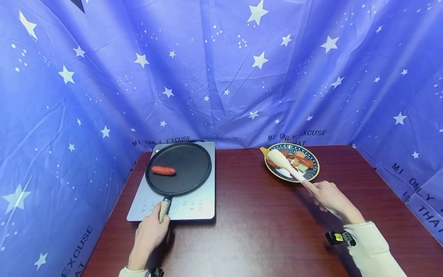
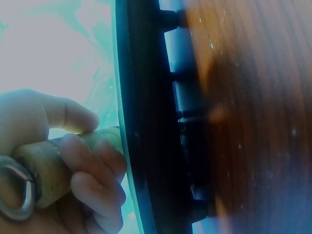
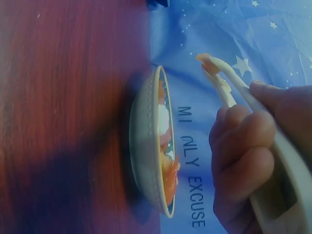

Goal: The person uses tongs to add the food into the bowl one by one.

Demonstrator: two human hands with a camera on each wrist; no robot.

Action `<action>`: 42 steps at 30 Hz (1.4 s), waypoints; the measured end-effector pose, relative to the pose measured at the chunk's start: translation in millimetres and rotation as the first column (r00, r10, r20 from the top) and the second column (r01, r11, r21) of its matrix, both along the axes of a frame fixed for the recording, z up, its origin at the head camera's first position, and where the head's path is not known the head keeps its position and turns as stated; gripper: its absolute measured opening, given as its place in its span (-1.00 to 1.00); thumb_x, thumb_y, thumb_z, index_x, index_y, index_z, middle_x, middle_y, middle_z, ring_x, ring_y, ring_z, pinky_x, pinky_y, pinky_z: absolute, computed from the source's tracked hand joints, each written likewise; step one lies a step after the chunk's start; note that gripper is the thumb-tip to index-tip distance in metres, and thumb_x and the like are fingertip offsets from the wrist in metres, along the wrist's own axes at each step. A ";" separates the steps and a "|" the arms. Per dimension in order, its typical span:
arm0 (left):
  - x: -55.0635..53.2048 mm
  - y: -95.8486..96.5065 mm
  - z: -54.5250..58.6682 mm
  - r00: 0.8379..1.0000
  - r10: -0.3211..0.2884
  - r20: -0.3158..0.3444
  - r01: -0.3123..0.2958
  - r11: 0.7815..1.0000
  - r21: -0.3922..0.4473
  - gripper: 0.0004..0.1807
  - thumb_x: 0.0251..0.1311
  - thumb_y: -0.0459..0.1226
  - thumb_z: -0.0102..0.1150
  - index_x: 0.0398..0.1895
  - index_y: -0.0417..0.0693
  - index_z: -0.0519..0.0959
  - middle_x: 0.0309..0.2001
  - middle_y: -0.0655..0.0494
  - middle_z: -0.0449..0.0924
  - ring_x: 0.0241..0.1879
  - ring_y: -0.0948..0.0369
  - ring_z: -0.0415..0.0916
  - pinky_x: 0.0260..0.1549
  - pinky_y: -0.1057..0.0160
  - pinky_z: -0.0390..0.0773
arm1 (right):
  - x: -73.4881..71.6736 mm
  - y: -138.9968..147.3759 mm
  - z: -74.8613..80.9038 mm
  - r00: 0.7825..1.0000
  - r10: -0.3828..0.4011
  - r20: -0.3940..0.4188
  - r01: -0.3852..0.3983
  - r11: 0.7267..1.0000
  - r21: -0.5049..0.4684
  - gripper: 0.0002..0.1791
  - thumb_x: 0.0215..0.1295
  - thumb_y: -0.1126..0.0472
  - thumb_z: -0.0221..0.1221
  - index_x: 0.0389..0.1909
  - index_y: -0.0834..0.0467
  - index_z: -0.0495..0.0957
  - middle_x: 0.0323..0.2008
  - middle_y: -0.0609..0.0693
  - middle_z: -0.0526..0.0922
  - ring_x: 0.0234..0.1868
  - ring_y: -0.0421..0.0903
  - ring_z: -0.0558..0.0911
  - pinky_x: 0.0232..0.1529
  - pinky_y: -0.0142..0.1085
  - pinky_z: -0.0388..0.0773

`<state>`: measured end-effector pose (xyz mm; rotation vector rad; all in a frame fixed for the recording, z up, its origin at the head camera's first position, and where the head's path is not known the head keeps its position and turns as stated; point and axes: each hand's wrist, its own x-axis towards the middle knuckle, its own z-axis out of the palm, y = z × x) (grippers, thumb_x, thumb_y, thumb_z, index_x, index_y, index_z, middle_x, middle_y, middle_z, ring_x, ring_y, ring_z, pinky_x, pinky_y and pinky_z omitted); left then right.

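Observation:
My left hand [image 1: 150, 232] grips the wooden handle [image 1: 164, 211] of a flat black frying pan [image 1: 188, 165], fingers wrapped round it in the left wrist view. One red sausage [image 1: 163, 171] lies on the pan's left side. With my right hand [image 1: 332, 200] I hold white tongs [image 1: 284, 162] above a shallow patterned dish [image 3: 144, 141]. An orange piece of food [image 3: 204, 57] sits between the tong tips. Several reddish and pale food pieces [image 1: 303, 161] lie in the dish, partly covered by the tongs in the head view.
The pan rests on a silver induction cooker [image 1: 205, 200] at the table's left. A dark red wooden table [image 1: 249, 223] lies between cooker and dish. Blue star-printed curtains [image 1: 221, 77] hang behind and along both sides.

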<state>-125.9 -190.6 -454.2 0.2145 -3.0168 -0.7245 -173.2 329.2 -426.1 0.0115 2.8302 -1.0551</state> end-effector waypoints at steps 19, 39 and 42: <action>2.1 -1.5 -1.2 1.000 -0.004 0.011 0.004 1.000 0.011 -0.37 0.15 -0.15 -0.06 0.32 -0.18 0.26 -0.33 -0.25 0.57 -0.53 -0.03 0.48 -0.53 -0.07 0.40 | -15.4 -51.1 10.7 0.997 0.074 0.003 -0.074 0.997 -0.028 -0.36 0.32 -0.30 -0.09 -0.66 0.16 0.44 -0.79 -0.04 0.40 -0.85 -0.11 0.42 -0.75 -0.18 0.42; -0.1 -1.0 3.3 1.000 -0.008 -0.004 0.008 1.000 0.016 -0.41 0.16 -0.15 -0.05 0.29 -0.12 0.29 -0.31 -0.26 0.57 -0.51 -0.07 0.50 -0.55 -0.06 0.40 | -33.2 -127.1 22.3 0.964 0.263 -0.031 -0.264 0.963 -0.047 -0.41 0.35 -0.24 -0.07 -0.63 0.17 0.46 -0.80 -0.04 0.42 -0.88 -0.21 0.38 -0.82 -0.25 0.38; 0.3 -0.6 3.9 1.000 -0.007 -0.006 0.007 1.000 0.023 -0.42 0.16 -0.15 -0.05 0.29 -0.11 0.30 -0.33 -0.24 0.57 -0.50 -0.07 0.51 -0.55 -0.05 0.40 | -36.2 -138.4 21.9 0.959 0.283 -0.033 -0.284 0.958 -0.041 -0.41 0.35 -0.24 -0.07 -0.63 0.16 0.46 -0.81 -0.04 0.42 -0.89 -0.21 0.38 -0.82 -0.25 0.38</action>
